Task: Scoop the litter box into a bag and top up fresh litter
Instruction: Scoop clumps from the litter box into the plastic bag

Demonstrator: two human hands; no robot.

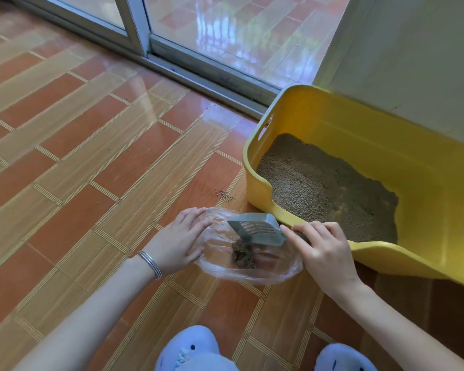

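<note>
1. The left hand point(181, 236) is gripping the left edge of the bag point(273, 271), with the fingers curled round the clear plastic and holding its mouth open on the floor point(78, 156).
2. The right hand point(322, 250) is gripping the scoop point(260, 227) by its handle. The fingers are curled over the handle and are hiding most of it.
3. The scoop is hanging over the bag's mouth, with its slotted grey blade tilting down to the left.
4. A dark clump point(243, 254) is lying inside the bag, just below the scoop's lower corner. Whether the two are touching cannot be told.
5. The box point(386, 135), yellow with handle slots, is standing on the floor to the right of the bag, against a pale wall point(413, 62). Its near rim is passing just behind the right hand.
6. Litter point(319, 183) is covering the box's bottom in an uneven layer.
7. A few granules point(223, 195) are lying loose on the floor between the box and the bag.
8. The left wrist is wearing a silver bangle point(150, 263).
9. Two pale blue slippers point(196, 346) are showing at the lower edge.
10. A sliding door point(137, 25) is running across the top.
</note>
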